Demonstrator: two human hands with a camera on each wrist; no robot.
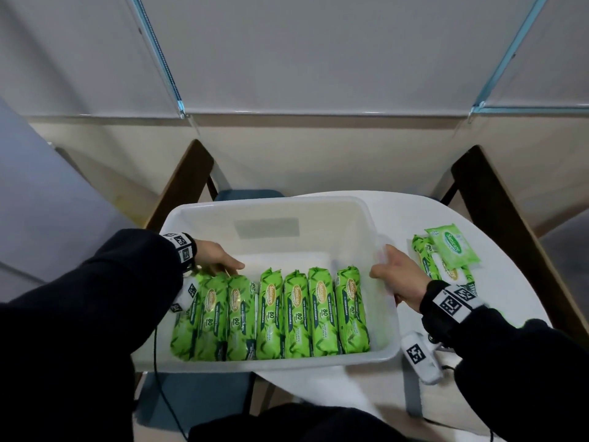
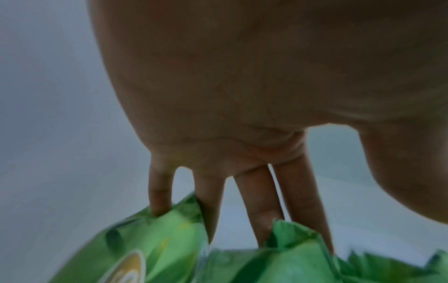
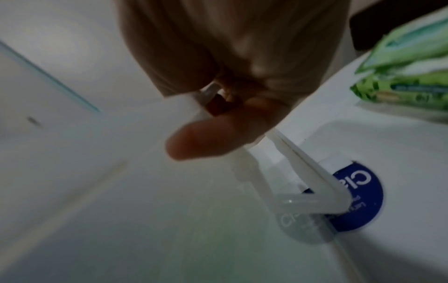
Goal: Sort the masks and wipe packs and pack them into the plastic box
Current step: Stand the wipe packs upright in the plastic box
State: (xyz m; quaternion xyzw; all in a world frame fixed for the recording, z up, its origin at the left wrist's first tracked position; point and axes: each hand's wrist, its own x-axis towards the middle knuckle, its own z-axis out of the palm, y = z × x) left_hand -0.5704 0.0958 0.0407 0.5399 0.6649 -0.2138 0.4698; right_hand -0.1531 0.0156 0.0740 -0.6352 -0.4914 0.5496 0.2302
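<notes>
A clear plastic box sits on the white table, its left part past the table's edge. Several green wipe packs stand on edge in a row along its near side. My left hand is at the row's left end. In the left wrist view its straight fingers press down between the tops of the wipe packs. My right hand grips the box's right rim, with the thumb inside the wall. No masks are visible.
Loose green wipe packs lie stacked on the round white table right of the box, also seen as the stack. A blue round sticker marks the box. Dark wooden chair frames stand behind.
</notes>
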